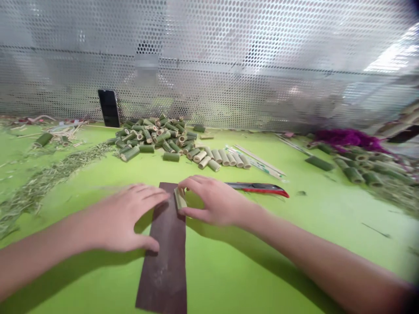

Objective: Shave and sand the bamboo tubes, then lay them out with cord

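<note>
Between the thumb and fingers of my right hand (218, 200) is a short piece of bamboo (180, 200), green on one side and pale on the other. It is over the upper right edge of a dark brown strip of sandpaper (165, 257); I cannot tell whether they touch. My left hand (126, 218) is at the strip's left edge, thumb and fingers spread apart, holding nothing. A red and black utility knife (262, 188) lies beyond my right hand.
Green bamboo pieces (153, 135) are heaped behind, with a row of peeled ones (229, 158) beside them. A phone (109, 108) leans on the perforated metal panel (209, 65). Shavings (55, 174) lie at left, purple fibre (350, 139) and thicker bamboo (373, 168) at right.
</note>
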### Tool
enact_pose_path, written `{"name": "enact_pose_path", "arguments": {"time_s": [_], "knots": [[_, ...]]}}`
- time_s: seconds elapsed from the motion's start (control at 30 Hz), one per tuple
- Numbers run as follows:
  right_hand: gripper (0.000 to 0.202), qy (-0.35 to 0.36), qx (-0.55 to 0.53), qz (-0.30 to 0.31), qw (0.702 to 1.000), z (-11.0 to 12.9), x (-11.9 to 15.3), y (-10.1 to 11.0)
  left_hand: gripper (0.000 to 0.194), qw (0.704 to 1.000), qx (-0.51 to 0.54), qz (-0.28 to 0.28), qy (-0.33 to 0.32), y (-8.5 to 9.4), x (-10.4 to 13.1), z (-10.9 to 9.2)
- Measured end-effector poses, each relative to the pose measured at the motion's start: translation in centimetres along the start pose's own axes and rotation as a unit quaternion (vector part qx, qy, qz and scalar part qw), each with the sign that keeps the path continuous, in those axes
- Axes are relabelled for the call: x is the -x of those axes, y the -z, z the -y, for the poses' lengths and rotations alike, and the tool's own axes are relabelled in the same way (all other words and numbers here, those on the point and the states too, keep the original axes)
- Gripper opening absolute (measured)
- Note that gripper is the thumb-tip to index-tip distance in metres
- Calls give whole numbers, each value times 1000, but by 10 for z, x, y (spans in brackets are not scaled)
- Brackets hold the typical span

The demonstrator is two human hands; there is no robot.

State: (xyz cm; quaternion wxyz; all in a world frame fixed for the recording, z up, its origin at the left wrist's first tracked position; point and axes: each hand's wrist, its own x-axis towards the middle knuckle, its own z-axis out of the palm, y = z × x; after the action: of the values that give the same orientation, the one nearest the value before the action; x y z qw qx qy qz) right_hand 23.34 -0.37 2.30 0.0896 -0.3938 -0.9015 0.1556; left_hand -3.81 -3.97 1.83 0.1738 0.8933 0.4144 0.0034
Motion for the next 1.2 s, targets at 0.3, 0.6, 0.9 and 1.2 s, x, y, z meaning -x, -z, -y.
{"name": "enact_pose_path", "arguments": {"time_s": [0.3,0.6,0.9,1.2], "knots": [[51,38,-13,-15,999,-8,-19,-17,123,997,44,66,-6,-3,-36,21],[43,83,-69,-39,993,-8,-23,-26,127,995,61,42,65,-8,-29,19],[26,102,-4,-137,985,9,-4,-35,137,992,70,74,78,-2,-25,21],[31,193,-48,-123,972,8,-4,-37,141,990,56,79,107,-3,-22,25]]}}
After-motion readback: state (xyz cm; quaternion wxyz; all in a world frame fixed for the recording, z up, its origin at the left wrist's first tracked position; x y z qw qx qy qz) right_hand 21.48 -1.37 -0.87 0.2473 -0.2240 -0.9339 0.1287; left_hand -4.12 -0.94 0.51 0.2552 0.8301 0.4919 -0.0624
